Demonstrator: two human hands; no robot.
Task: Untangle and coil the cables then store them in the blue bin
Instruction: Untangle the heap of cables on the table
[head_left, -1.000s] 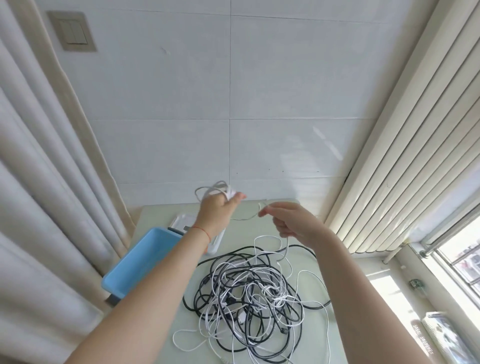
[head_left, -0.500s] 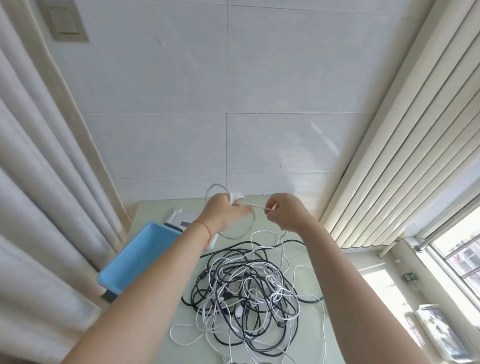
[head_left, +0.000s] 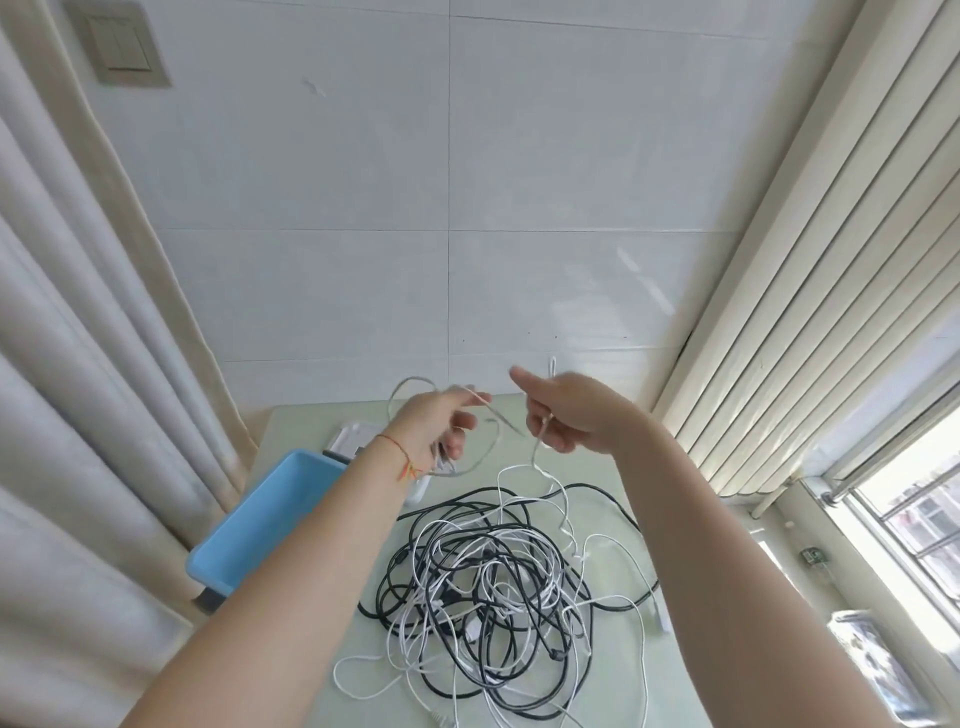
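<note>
A tangled heap of black and white cables (head_left: 488, 577) lies on the pale green table (head_left: 613, 691). Above its far side my left hand (head_left: 441, 423) holds a small coil of white cable (head_left: 475, 457), loops hanging below the fingers. My right hand (head_left: 563, 410) pinches the same white cable a little to the right, the index finger pointing left; the strand drops from it into the heap. The blue bin (head_left: 260, 525) sits at the table's left edge, with nothing visible inside it, partly hidden by my left forearm.
A white device (head_left: 353, 436) lies behind the bin, under my left wrist. Curtains hang on the left, a tiled wall stands behind, and a window with more curtain folds is on the right. A white plug (head_left: 661, 619) rests at the heap's right side.
My hands have moved apart after meeting at the coil. The right hand has drawn the strand out to the right, and the coil in my left hand now hangs lower.
</note>
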